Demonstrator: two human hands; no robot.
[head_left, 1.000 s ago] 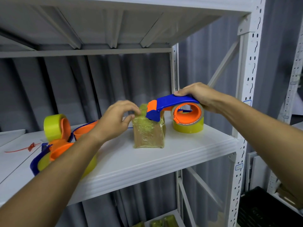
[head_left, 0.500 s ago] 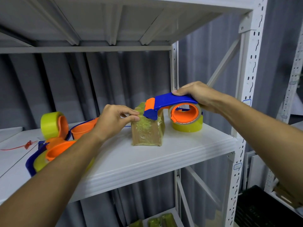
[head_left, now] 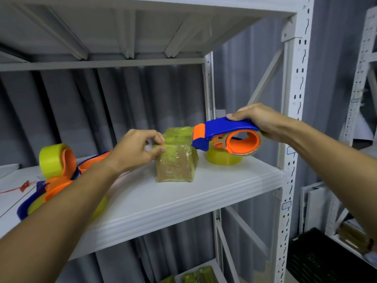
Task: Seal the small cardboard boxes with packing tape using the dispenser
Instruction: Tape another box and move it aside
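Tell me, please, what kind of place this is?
Probably a storeroom or packing area: white metal shelving, several tape dispensers, one held in the right hand, and a tape-wrapped small box under the left hand.

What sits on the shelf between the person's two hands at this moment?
In the head view, the small tape-wrapped box stands between the left hand, which pinches its upper left edge, and the right hand holding the dispenser.

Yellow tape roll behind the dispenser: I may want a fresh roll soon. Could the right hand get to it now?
Probably not yet: the right hand grips the dispenser, which hangs over the yellow tape roll; it must set it down first.
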